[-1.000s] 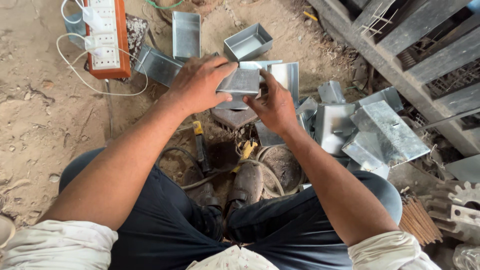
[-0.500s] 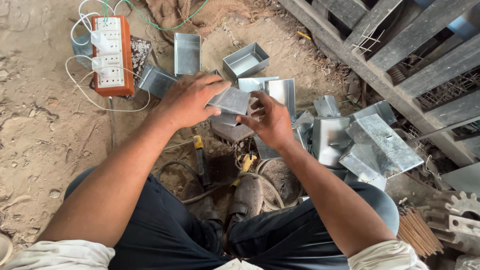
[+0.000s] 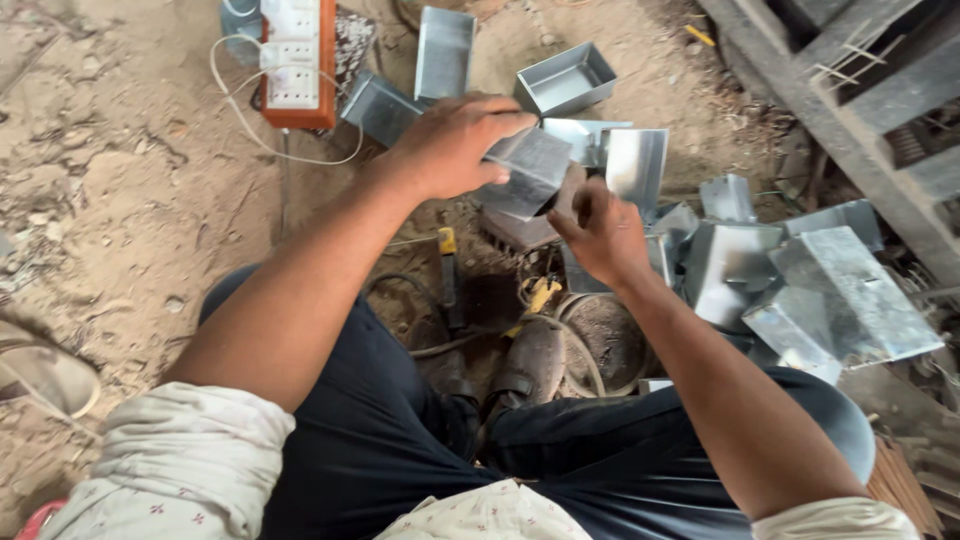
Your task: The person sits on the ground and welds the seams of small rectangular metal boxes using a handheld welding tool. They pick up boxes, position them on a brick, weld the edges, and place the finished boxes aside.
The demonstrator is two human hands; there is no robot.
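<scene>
At nine o'clock the ground is bare sandy dirt (image 3: 120, 200); toward eleven o'clock an orange socket board (image 3: 294, 62) lies on it, a white cable (image 3: 250, 130) looping out from its lower end; just right of the board a folded grey metal box (image 3: 385, 108) rests on the dirt, and a flat open metal tray (image 3: 445, 52) lies at twelve o'clock.

The person's left hand (image 3: 450, 148) comes in from seven o'clock, its forearm crossing the dark trousers (image 3: 380, 440); its fingers are curled over the top of a small galvanised sheet-metal box (image 3: 530, 172), gripping it from above; the box sits tilted in the air just above centre, between the two hands.

The right hand (image 3: 600, 235) rises from five o'clock and is closed at the box's lower right corner, touching it (whether it pinches the metal or some small part there cannot be told).

Below the hands, at six o'clock, a yellow-handled tool (image 3: 447, 262) and a dusty shoe (image 3: 530, 365) lie on the dirt; at one o'clock an open square metal box (image 3: 565, 80) faces up; at three o'clock a heap of similar bent metal boxes (image 3: 800, 280) is piled beside a wooden pallet (image 3: 860, 80).
</scene>
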